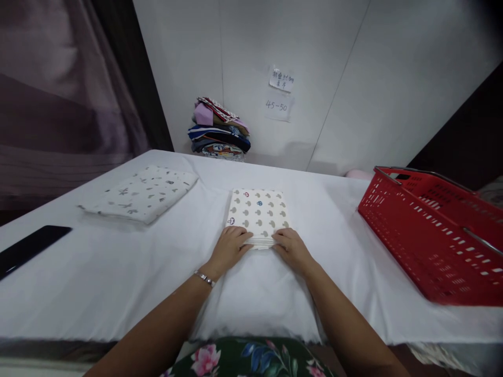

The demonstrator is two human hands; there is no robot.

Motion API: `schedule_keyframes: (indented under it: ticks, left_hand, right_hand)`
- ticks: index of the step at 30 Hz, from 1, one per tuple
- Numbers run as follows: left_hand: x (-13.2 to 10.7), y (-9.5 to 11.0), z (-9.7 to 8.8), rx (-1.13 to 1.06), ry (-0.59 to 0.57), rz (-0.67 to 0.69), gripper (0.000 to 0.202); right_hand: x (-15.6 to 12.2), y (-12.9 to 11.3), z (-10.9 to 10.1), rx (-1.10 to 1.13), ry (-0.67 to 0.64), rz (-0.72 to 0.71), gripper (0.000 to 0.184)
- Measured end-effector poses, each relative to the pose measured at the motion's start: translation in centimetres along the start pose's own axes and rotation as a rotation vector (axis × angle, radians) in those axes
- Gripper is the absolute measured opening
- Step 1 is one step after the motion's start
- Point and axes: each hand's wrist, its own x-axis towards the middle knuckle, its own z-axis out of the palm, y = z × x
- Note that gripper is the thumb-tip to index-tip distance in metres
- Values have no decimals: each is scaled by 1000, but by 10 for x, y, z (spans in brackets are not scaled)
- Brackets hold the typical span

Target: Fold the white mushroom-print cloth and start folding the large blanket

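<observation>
A folded white cloth with a mushroom print [258, 213] lies on the white-covered table in front of me, its stacked layers showing along the near edge. My left hand [231, 246] grips its near left corner, fingers on top and thumb at the layered edge. At the near right corner my right hand [291, 248] holds it the same way. Off to the left rests another folded white cloth with grey leaf-like prints [143, 193], apart from both hands.
A red plastic basket [424, 235] with metal handles stands at the right. On the far left lies a dark flat device [33, 246]. A pile of folded fabrics [220, 131] sits against the wall behind the table [157, 288]. Paper notes [280, 94] hang on the wall.
</observation>
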Motion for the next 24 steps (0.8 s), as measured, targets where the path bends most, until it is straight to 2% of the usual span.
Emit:
schedule_keyframes:
  ticks: [12,18,24]
  left_hand:
    - [1,3,1,43,44,15,15]
    - [1,4,1,68,36,20,15]
    - [0,3,2,50,36,3,15]
  right_hand:
    - [-3,10,9,29,46,-7,21]
    - [-2,7,2,58,25,-3,21]
    - [-4,1,-11,109,-19,21,37]
